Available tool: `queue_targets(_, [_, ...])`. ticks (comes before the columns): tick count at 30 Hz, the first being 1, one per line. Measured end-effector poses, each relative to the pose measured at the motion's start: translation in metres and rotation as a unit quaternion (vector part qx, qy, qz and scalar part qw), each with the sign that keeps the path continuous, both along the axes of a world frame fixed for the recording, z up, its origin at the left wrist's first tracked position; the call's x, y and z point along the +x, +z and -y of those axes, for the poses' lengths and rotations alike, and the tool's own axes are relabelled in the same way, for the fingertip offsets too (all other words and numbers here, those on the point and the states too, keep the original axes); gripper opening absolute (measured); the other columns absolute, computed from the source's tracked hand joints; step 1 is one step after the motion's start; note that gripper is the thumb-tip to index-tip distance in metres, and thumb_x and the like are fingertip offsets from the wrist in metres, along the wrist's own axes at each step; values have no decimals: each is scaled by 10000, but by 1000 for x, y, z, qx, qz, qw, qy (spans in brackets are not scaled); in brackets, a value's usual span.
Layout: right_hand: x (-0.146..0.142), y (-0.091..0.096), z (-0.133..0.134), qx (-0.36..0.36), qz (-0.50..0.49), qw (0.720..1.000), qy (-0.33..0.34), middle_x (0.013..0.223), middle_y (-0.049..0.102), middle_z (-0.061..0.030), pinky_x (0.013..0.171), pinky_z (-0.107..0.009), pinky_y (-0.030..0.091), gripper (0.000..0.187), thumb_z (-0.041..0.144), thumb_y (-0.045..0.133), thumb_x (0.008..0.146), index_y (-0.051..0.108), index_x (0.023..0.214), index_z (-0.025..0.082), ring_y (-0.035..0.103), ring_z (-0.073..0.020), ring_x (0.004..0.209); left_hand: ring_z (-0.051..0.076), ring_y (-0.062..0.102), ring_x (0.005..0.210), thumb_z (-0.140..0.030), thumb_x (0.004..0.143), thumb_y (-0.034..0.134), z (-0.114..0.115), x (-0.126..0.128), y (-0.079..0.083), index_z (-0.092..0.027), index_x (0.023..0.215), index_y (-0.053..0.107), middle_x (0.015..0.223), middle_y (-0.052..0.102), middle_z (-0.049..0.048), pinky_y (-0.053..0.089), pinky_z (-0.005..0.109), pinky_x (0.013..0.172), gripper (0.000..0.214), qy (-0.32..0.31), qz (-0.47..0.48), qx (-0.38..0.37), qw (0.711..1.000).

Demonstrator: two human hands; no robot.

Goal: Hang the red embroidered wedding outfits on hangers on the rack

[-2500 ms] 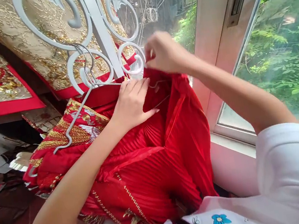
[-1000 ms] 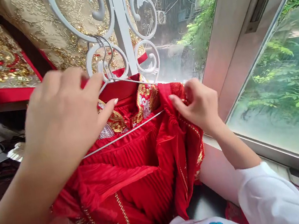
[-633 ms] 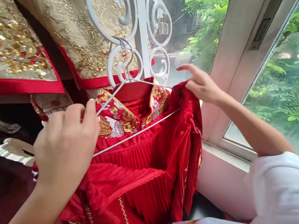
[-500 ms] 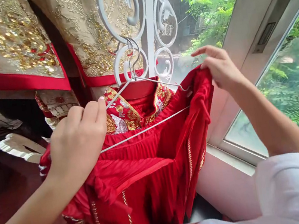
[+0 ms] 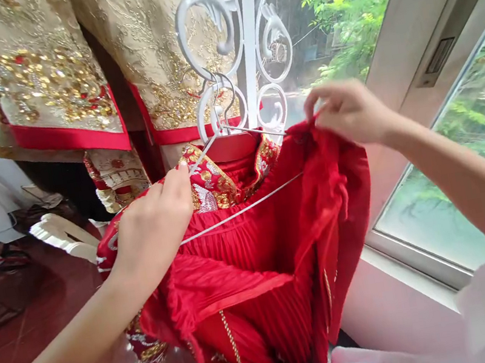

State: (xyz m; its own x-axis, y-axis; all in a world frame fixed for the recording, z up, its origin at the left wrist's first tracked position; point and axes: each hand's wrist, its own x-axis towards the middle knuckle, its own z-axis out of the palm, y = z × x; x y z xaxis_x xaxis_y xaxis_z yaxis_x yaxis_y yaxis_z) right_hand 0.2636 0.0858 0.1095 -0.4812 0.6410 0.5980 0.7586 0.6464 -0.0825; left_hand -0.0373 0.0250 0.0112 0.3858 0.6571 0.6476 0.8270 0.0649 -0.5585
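Observation:
A red pleated garment with gold embroidery hangs on a white wire hanger, hooked on a white scrolled iron grille. My left hand is closed on the garment's left shoulder, beside the hanger's left arm. My right hand pinches the red cloth at the right shoulder and holds it up near the hanger's right end. The hanger's lower bar crosses the pleats between my hands.
Beige and gold embroidered garments with red hems hang behind, upper left. A window with its sill and frame runs along the right. Below is a dark red tiled floor, with a white stool-like object at the left.
My right hand has risen from the garment's right edge and now lifts the cloth to the hanger's end. My left hand has slid down onto the left shoulder. The view has shifted left.

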Motion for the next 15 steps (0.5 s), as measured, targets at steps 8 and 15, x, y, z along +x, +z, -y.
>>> queue_targets(8, [-44,-37,4,87,234,967,-41,763,603,-86,595,-305,326,280,297,397,910,609,1046,174,520,-170,651,321,549,852,-501,903,332,45,-7,-15,-61,1087,557,936,586,199,341,316,533,527,157,172,3,972])
queue_targets(15, [-128,-26,-42,176,94,948,248,994,573,-84,841,-420,353,253,280,435,907,653,995,186,507,-243,961,230,569,654,-293,844,329,47,-32,-2,-142,728,574,680,591,89,343,283,547,310,144,295,-158,932])
